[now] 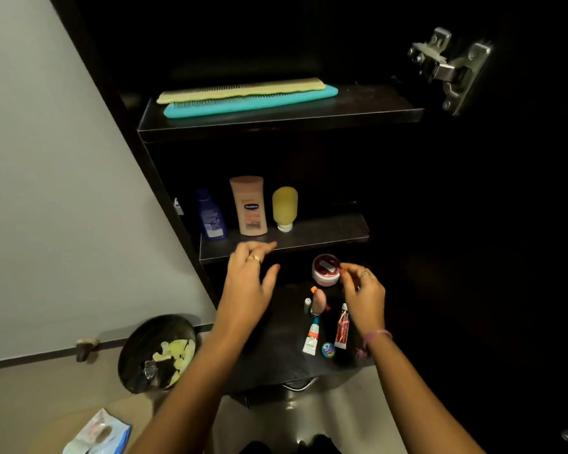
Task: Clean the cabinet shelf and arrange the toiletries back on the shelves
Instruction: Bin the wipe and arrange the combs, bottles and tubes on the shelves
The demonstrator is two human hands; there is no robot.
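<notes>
Head view looks down into a dark, smooth-faced cabinet (309, 158) with three levels. On the top shelf (276, 121) lie two long flat combs, one pale yellow (240, 90) and one turquoise (250, 101), overlapping. The middle shelf (309, 237) carries three plastic bottles standing upright: a blue one (210, 214), a peach lotion bottle (249, 206), and a rounded yellow one (285, 208) resting on its white cap. On the lowest surface (276, 339) lie two small tubes (311, 337) (342, 327), a round blue tin (328, 349) and a pinkish rounded piece (318, 301). The left hand (250, 276) hovers released, fingers spread, at the middle shelf's edge. The right hand's (363, 290) grip pinches a round pink jar (325, 270) with a red lid.
</notes>
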